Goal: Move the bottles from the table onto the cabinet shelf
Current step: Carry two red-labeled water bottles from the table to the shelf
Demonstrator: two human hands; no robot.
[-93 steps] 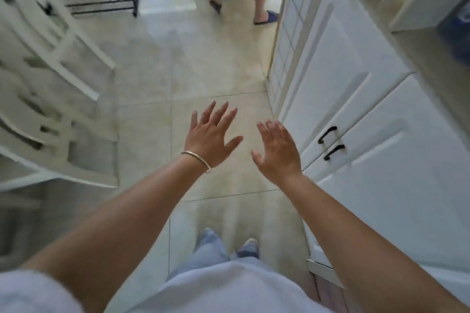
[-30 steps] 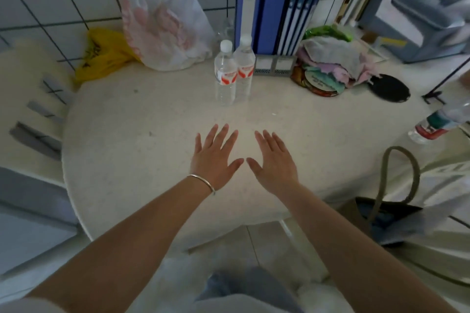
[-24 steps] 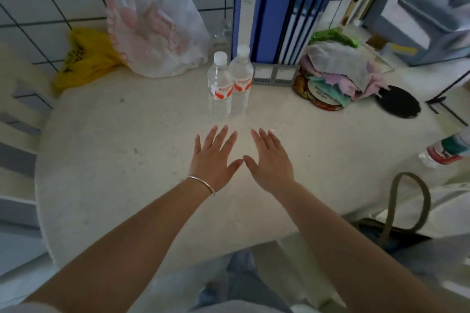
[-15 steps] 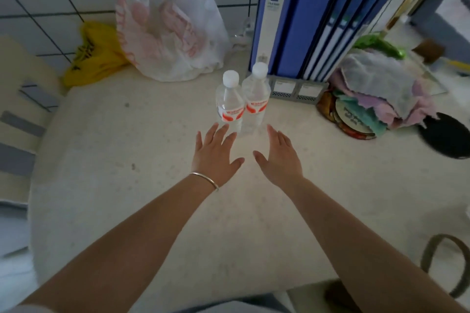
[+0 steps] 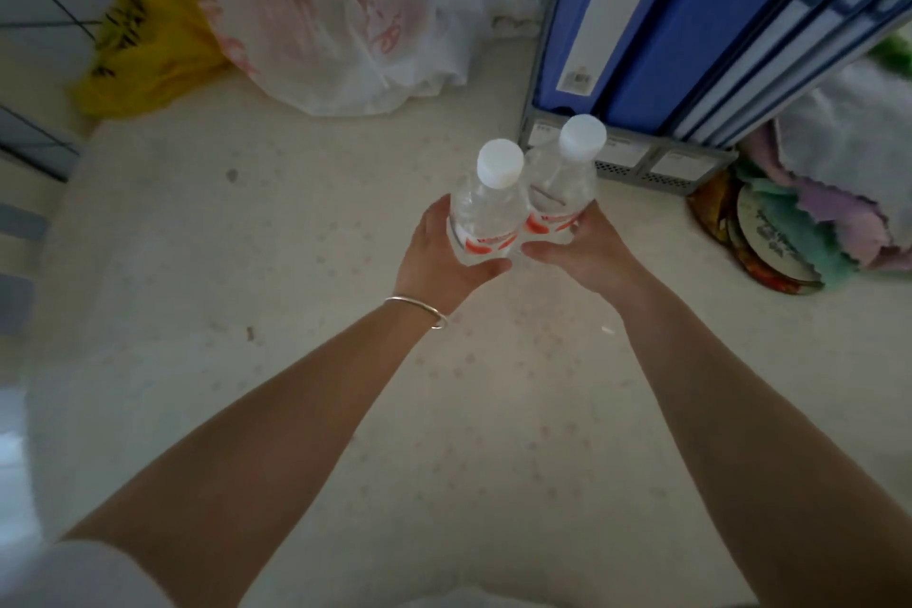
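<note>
Two clear water bottles with white caps and red labels stand side by side on the pale round table (image 5: 247, 360). My left hand (image 5: 437, 262), with a thin bracelet on the wrist, wraps around the left bottle (image 5: 488, 207). My right hand (image 5: 587, 252) wraps around the right bottle (image 5: 562, 183). Both bottles are upright and touch each other. The bottles' bases are hidden behind my fingers. The cabinet shelf is out of view.
Blue binders (image 5: 691, 15) in a grey rack stand right behind the bottles. A white plastic bag (image 5: 335, 15) and a yellow bag (image 5: 143, 49) lie at the back left. Folded cloths (image 5: 839, 212) on round tins sit at the right.
I turned from the cabinet to the table and leaned in. Both hands, open and flat above the tabletop before, moved forward and closed around the two bottles.
</note>
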